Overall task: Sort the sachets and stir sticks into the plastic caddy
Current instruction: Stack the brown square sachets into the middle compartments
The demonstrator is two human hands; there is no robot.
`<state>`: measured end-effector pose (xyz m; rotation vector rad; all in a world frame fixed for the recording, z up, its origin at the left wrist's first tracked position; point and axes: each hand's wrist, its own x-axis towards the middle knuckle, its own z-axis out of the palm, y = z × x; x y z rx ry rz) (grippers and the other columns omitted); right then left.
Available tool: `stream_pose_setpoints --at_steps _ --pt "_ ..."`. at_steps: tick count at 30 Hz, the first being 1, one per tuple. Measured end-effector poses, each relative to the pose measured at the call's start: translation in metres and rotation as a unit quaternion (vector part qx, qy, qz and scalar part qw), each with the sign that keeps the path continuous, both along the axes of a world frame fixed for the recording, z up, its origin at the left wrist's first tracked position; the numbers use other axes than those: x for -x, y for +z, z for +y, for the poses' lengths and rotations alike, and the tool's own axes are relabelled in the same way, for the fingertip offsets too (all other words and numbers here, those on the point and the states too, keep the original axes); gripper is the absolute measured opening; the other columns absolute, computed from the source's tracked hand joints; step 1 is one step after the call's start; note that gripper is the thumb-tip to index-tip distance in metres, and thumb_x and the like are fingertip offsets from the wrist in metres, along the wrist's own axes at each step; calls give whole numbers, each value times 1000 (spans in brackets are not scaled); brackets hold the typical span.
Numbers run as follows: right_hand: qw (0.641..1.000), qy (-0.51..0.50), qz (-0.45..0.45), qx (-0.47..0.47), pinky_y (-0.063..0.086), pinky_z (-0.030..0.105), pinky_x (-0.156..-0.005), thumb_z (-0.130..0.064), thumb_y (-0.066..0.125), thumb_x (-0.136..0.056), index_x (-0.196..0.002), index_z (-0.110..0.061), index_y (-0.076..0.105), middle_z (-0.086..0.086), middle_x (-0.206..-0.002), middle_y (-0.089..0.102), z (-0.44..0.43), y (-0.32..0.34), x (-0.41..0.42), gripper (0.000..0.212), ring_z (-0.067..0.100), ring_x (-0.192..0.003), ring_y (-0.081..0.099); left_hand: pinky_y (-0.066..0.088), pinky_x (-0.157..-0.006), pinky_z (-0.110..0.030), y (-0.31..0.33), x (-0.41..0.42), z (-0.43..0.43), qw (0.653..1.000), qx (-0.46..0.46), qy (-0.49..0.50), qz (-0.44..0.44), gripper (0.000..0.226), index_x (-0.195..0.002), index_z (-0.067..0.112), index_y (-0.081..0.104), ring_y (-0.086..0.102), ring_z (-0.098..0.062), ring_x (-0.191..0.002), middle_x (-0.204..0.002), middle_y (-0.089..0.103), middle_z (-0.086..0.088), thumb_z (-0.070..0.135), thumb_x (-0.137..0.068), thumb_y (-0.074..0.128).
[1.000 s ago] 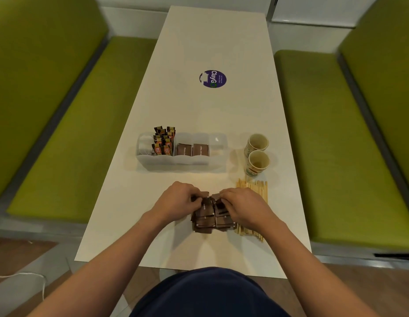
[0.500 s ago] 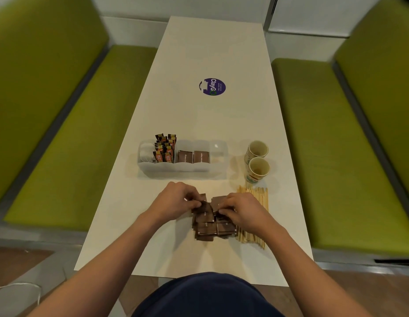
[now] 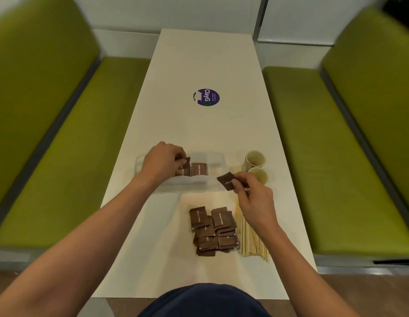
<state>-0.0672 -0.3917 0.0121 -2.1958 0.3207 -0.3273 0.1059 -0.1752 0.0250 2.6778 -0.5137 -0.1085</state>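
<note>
Head view: white table (image 3: 205, 65) bearing sachets (image 3: 212, 229), between green benches (image 3: 68, 161).

The long white worktop (image 3: 205, 53) carries a round purple sticker (image 3: 206, 97) at its middle, a clear plastic caddy (image 3: 200, 180) nearer the person, two paper cups (image 3: 255, 159) just right of it, and at the near end a loose pile of brown sachets (image 3: 212, 229) touching a bundle of wooden stir sticks (image 3: 251, 243) on its right.

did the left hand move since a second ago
Yes. The left hand has left the sachet pile and gone forward, away from the person, to the caddy, where it holds a brown sachet.
</note>
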Motion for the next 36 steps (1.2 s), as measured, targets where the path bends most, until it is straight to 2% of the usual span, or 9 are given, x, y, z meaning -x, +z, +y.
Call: stream_pose_setpoints --at_steps 3,5,8,12,16,20,25,28,36 --pt "999 -26 -6 -34 48 4 -80 -17 66 -99 -124 -23 68 -16 -106 72 -1 -2 -7 25 -12 -99 63 42 -67 -32 -13 -11 -2 998 -62 -12 11 9 -95 37 75 58 -25 -98 -91 70 0 34 -87 70" --pt "999 -26 -4 -41 46 1 -76 -19 69 -98 -117 -22 73 -25 -99 69 0 1 -13 20 -18 -95 61 40 -68 -32 -17 -14 -4 996 -86 -26 7 11 -96 36 75 56 -26 -99 -92 67 -1 34 -86 72" --pt "999 -10 -19 -47 47 6 -74 -21 69 -97 -110 -21 75 -25 -96 67 6 4 -30 14 -14 -95 60 38 -74 -33 -21 -13 -7 987 -132 -64 -58 21 -105 28 74 51 -26 -102 -101 65 -1 31 -84 74" --pt "999 1 -41 2 47 25 -83 -29 65 -100 -112 -21 75 -11 -105 61 16 4 -66 17 7 -104 58 45 -79 -38 -23 -7 -3 986 -86 -55 -130 20 -102 23 77 50 -27 -99 -102 64 1 26 -82 77" --pt "998 24 1 66 31 21 -87 -27 55 -105 -119 -18 72 -8 -110 51 28 7 -98 24 15 -111 44 44 -73 -38 -21 5 6 983 -37 -33 -177 15 -95 22 78 52 -28 -90 -96 64 -1 24 -80 78" --pt "990 63 39 118 38 28 -92 -25 49 -107 -123 -13 70 2 -120 54 31 3 -120 29 23 -117 41 42 -69 -37 -22 24 18 976 7 -10 -218 5 -88 23 77 47 -26 -88 -97 62 -1 25 -83 78" --pt "965 126 118 196 38 30 -97 -25 46 -107 -122 -14 71 4 -128 53 33 -6 -131 31 28 -123 38 44 -71 -38 -26 44 33 977 7 -3 -215 8 -88 21 76 48 -27 -91 -101 62 -1 19 -81 77" --pt "947 159 149 236 41 38 -103 -27 48 -106 -124 -17 73 6 -133 51 33 -10 -130 33 31 -124 37 45 -72 -38 -25 56 36 978 7 8 -207 9 -89 23 76 48 -26 -92 -103 63 0 19 -82 77" --pt "960 134 81 233 42 38 -102 -26 55 -103 -139 -20 62 6 -136 53 30 -14 -108 38 31 -126 38 49 -78 -40 -31 88 29 984 11 12 -176 15 -95 22 77 49 -25 -96 -106 64 -1 19 -80 78"
